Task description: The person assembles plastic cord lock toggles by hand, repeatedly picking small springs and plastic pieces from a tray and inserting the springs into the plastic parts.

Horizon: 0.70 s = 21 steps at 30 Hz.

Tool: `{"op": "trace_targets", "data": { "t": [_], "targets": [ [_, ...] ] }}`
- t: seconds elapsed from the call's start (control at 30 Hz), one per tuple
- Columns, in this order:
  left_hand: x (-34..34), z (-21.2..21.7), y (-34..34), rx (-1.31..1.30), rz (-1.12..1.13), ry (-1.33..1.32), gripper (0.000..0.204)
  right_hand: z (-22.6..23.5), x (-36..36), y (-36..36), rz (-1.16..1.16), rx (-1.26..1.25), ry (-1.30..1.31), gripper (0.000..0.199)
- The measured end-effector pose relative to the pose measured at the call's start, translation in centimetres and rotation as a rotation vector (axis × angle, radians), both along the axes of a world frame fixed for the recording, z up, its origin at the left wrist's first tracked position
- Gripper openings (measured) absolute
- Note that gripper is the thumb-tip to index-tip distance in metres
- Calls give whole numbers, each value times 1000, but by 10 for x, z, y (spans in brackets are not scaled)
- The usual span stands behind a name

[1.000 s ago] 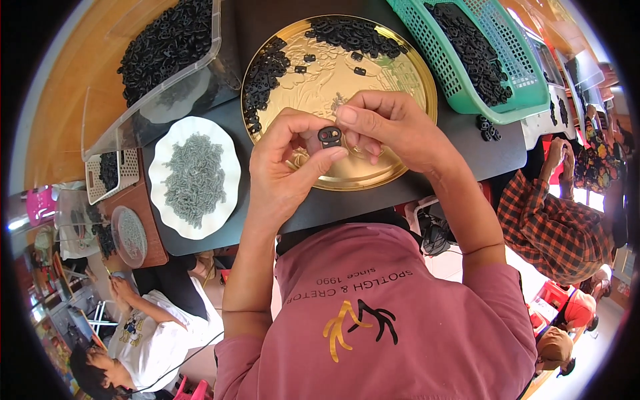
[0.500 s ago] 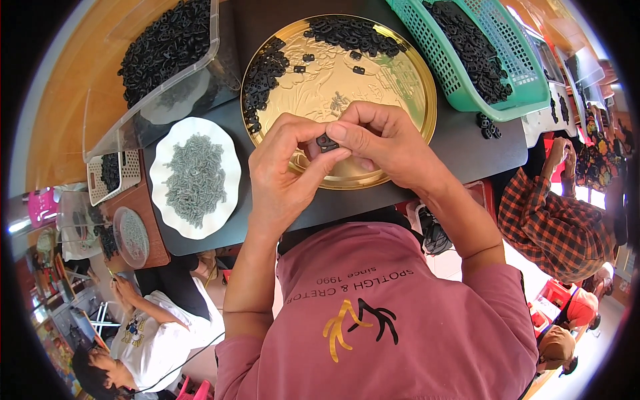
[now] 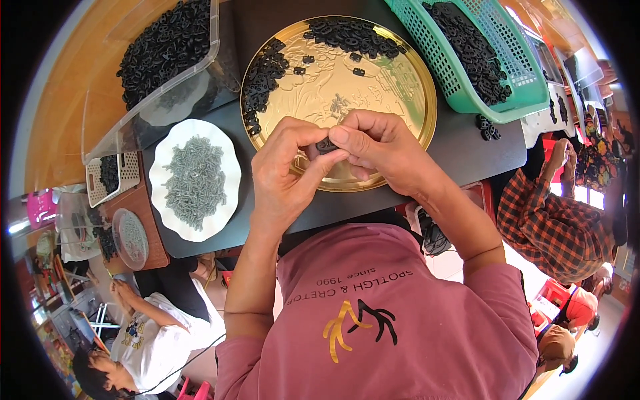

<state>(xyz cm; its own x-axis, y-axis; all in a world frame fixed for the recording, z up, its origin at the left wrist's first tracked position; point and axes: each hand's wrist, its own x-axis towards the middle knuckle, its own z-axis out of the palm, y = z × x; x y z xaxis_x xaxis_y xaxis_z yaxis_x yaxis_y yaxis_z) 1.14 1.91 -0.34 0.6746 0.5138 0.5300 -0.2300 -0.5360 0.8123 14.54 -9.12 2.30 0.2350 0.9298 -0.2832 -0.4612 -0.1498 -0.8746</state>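
A small black plastic part (image 3: 326,145) is pinched between the fingertips of my left hand (image 3: 287,175) and my right hand (image 3: 378,150), which meet over the near rim of a round gold tray (image 3: 393,87). Most of the part is hidden by my fingers. Several more black parts (image 3: 347,33) lie heaped along the tray's far and left edges.
A white oval dish of small grey metal pieces (image 3: 195,179) sits left of the tray. A clear bin of black parts (image 3: 163,47) stands far left, a green basket of black parts (image 3: 477,50) far right. Other people sit at lower left and right.
Both hands have closed tighter over the black part and shifted slightly left, so less of it shows now.
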Motion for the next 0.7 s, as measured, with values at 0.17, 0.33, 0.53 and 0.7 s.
{"op": "trace_targets", "data": {
  "t": [0.17,0.33,0.53,0.7],
  "targets": [
    [0,0,-1,-164,-25,10,35,38,20,-14,-342,67,-652,15],
    [-1,-5,2,-171,39,70,23,65,88,-28,-797,124,-1112,9],
    [4,-1,-1,-149,85,104,9,48,105,-20,-782,299,-1332,4],
    [3,-3,-1,-115,76,160,6,0,76,15,-302,90,-1531,8]
  ]
}}
